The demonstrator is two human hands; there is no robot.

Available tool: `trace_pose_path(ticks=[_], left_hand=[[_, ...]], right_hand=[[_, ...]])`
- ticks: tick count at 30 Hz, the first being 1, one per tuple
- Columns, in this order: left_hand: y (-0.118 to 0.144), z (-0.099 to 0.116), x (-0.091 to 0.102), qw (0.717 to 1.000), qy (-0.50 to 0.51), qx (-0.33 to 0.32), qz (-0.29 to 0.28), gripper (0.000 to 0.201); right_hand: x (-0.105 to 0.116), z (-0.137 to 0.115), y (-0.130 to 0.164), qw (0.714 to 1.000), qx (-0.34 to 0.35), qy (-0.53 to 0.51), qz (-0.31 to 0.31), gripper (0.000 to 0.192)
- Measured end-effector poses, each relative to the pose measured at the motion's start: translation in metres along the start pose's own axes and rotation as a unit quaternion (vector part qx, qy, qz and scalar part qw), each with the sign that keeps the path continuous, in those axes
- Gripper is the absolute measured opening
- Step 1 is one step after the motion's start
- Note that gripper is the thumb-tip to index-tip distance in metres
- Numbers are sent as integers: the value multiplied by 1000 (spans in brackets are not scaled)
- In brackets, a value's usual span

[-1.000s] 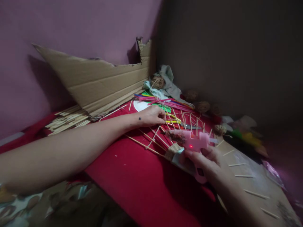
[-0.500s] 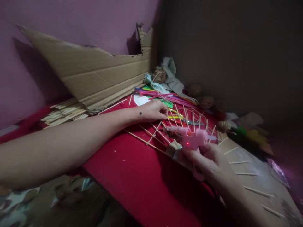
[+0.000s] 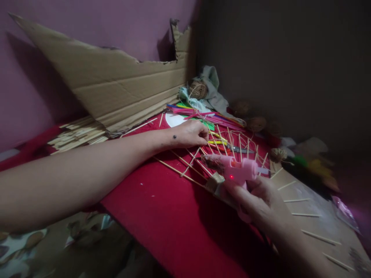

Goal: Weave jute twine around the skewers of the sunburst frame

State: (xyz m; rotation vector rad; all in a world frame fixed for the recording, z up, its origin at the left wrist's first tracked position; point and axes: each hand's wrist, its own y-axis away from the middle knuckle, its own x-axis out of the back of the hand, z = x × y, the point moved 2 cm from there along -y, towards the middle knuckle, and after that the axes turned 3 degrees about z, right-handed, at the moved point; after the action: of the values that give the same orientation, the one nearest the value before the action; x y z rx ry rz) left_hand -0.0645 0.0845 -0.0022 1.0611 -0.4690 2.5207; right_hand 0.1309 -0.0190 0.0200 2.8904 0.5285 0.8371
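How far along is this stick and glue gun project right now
Done: several thin sticks already lie fanned out on the red cloth, meeting at a small burlap-wrapped block. In hand: the right hand holds the pink glue gun, its red light on, nozzle near the block; the left hand pinches a stick end. Left: loose sticks wait on the cardboard at right, and a bundle lies by the wall.

pink glue gun [image 3: 236, 171], red cloth [image 3: 162, 208], brown cardboard [image 3: 116, 88], purple wall [image 3: 87, 27]
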Motion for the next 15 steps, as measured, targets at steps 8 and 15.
trace_pose_path(ticks=[8,15], left_hand=[[-1,-1,0,1000,-1,-9,-1,14],[-1,0,0,1000,2,-5,5,14]], right_hand=[[0,0,-1,999,46,18,13,26],[0,-2,0,999,38,24,13,29]])
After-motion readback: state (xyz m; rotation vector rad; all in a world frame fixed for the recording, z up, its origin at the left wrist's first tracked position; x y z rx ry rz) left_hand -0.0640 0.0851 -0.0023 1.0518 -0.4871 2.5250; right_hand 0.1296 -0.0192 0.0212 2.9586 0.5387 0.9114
